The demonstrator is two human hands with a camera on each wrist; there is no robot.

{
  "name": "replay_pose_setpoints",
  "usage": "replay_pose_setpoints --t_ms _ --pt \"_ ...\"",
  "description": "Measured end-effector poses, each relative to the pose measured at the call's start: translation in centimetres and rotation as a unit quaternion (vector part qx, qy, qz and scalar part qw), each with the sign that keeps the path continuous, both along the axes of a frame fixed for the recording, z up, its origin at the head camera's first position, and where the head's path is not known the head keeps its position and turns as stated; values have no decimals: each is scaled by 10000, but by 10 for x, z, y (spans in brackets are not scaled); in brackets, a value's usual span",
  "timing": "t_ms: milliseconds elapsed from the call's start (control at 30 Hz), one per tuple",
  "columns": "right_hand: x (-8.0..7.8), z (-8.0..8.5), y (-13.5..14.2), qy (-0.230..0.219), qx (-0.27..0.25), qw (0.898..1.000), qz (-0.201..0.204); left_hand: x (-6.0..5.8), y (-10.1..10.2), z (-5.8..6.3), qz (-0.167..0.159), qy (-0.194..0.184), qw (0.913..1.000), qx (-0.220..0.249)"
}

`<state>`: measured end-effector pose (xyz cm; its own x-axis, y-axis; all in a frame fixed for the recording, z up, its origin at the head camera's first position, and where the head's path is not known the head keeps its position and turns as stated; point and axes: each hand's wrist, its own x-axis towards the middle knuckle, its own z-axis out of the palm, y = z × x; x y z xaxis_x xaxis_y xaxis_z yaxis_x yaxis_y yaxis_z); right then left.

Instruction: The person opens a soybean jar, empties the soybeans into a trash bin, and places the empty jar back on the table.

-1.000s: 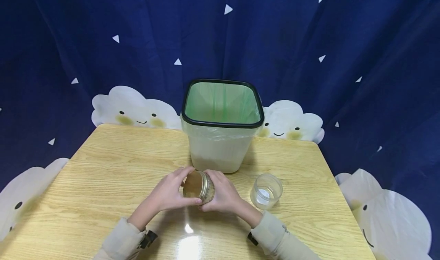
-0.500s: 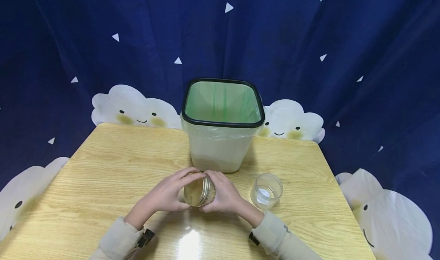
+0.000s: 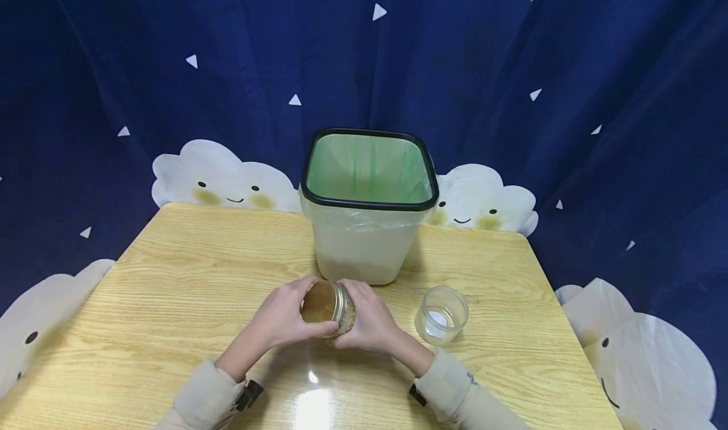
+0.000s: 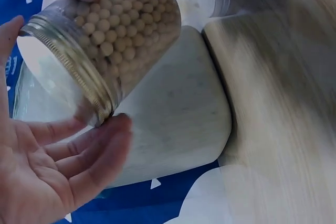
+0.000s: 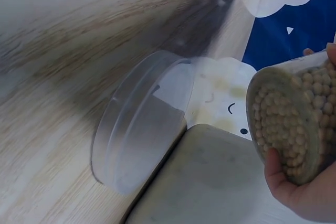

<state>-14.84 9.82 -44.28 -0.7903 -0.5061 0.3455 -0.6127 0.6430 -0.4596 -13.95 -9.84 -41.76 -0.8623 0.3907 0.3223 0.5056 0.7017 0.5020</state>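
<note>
While the right hand (image 3: 368, 319) grips the clear cylindrical jar of pale round beads (image 4: 128, 30), the left hand (image 3: 284, 316) holds its gold-coloured round lid (image 3: 320, 302) by the edge.
Jar tilted, lid toward the left hand, above the pale wood-grain surface (image 3: 199, 278) and before the white plastic bin (image 3: 364, 246) with black rim; clear, open round container (image 3: 441, 316) upright to the right; dark blue curtain (image 3: 244, 88) behind.
</note>
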Motion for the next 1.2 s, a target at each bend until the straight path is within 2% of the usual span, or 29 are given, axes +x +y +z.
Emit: replay_pose_setpoints --t_ms 100,233,300,367,500,667,867,1033,1200 --pt "-1 0 1 -19 -47 10000 -5 0 -4 1 -356 44 9992 -199" --pt "-2 -1 3 -24 -33 10000 39 -2 -10 2 -1235 147 9914 -418" --pt "-2 -1 4 -34 -24 10000 68 -3 -11 2 -1563 236 9863 -466" --pt "-2 -1 4 -35 -4 10000 83 -4 -12 2 -1709 384 9832 -518" --pt "-1 -1 4 8 1 9999 106 -6 -12 2 -1744 567 9821 -418" --pt "0 -1 4 149 -19 9998 140 -6 -11 2 -1489 468 9877 -124" --pt "0 -2 3 296 -24 9995 95 -1 -5 2 -695 193 9974 85" --pt "2 -2 1 300 -91 9995 40 0 2 3 -201 25 9995 251" --pt "3 -2 0 295 -153 9994 16 1 6 3 146 -204 9992 303"
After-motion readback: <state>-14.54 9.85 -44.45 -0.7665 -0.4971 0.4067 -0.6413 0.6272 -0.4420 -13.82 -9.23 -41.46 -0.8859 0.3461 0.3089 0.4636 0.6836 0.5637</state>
